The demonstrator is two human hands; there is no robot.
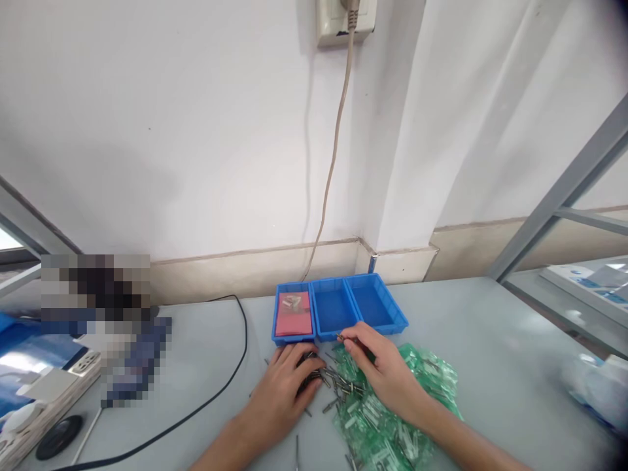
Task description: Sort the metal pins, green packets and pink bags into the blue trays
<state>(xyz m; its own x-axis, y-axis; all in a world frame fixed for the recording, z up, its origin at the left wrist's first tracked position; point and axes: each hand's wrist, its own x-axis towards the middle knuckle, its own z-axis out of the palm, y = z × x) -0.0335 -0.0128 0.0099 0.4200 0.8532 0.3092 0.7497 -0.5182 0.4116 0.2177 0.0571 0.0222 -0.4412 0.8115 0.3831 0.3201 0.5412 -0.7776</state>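
A loose heap of thin dark metal pins lies on the table in front of the blue trays. My left hand curls over the heap's left side, with several pins between thumb and fingers. My right hand pinches one small metal piece at its fingertips, just in front of the middle tray; its exact shape is too small to make out. Under and around my right forearm spread green-tinted clear plastic bags, with small metal parts showing through.
Three joined blue trays stand near the wall; the left one holds a pink card with a small bag of pale pieces. A black cable curves across the left. Another person, blurred, is at far left. A metal frame rises at right.
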